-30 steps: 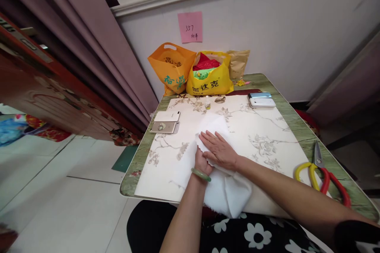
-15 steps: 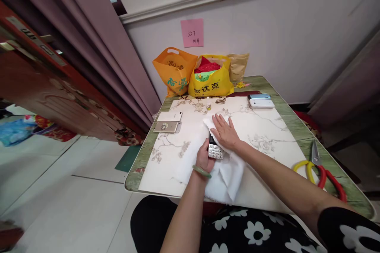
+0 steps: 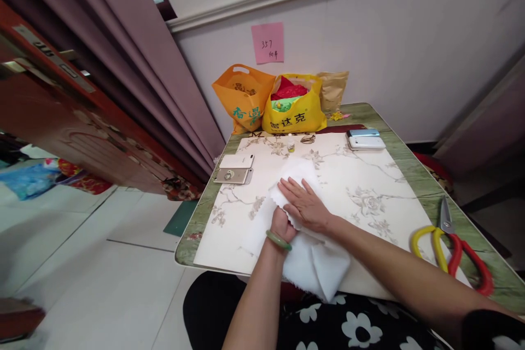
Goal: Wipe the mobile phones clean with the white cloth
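A white cloth (image 3: pixel 314 268) is draped over the front middle of the table. My left hand (image 3: pixel 282 222), with a green bangle at its wrist, is closed under the cloth's edge around a keypad phone. The phone itself is now covered; a moment earlier its silver keys and black screen showed in that hand. My right hand (image 3: pixel 304 205) lies flat on top of the cloth over the phone, fingers stretched out.
Several smartphones (image 3: pixel 232 176) lie in piles at the table's left and back right. A small bottle (image 3: pixel 291 144) stands near the yellow bag (image 3: pixel 299 115) and the orange bag (image 3: pixel 241 101). Large scissors (image 3: pixel 449 246) with red and yellow handles rest at the right edge.
My right hand has slid down and toward me with the cloth, which now hides the keypad phone. My left hand stays in about the same place.
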{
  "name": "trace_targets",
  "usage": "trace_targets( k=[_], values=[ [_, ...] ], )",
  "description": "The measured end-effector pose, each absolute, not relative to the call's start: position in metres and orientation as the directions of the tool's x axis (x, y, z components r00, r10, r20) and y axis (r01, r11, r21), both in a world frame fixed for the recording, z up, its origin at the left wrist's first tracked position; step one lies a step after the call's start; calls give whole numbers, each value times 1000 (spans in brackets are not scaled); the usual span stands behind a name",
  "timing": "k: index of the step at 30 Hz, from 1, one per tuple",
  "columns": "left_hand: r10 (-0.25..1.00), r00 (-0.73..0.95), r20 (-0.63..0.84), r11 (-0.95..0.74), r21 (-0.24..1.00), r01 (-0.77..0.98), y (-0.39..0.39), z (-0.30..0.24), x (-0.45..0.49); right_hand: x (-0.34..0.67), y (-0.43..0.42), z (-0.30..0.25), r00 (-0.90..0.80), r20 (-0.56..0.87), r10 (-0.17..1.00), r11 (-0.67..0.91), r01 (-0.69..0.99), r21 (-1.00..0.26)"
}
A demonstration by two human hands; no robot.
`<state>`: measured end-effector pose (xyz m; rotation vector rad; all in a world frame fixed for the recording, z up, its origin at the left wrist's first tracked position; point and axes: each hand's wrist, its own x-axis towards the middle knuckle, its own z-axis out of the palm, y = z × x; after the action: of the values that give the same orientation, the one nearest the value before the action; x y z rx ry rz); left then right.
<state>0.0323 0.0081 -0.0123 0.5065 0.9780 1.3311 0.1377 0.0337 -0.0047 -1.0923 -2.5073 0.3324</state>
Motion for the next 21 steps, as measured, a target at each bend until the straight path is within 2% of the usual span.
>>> trace_targets(
  k=[3, 5, 9, 14, 17, 21],
  values=[
    [951, 104, -290, 282, 684, -672, 10, -4, 41, 130, 49, 1, -531, 256, 808, 588, 697, -410],
    [950, 108, -292, 283, 668, -688, 8, -2, 45, 125, 56, 5, -455, 272, 848, 530, 718, -451],
    [940, -25, -341, 248, 732, -634, 2, -1, 50, 122, 69, 16, -254, 266, 930, 365, 716, -595],
    [971, -35, -238, 175, 799, -575, -3, 3, 51, 122, 85, 23, -124, 201, 972, 231, 678, -698],
    [985, 1, -175, 145, 815, -561, -4, 6, 50, 124, 94, 19, -30, 154, 988, 140, 607, -783],
    [985, -55, -165, 109, 835, -540, 0, 0, 49, 131, 100, 5, 119, 69, 990, 21, 368, -930]
  ],
)
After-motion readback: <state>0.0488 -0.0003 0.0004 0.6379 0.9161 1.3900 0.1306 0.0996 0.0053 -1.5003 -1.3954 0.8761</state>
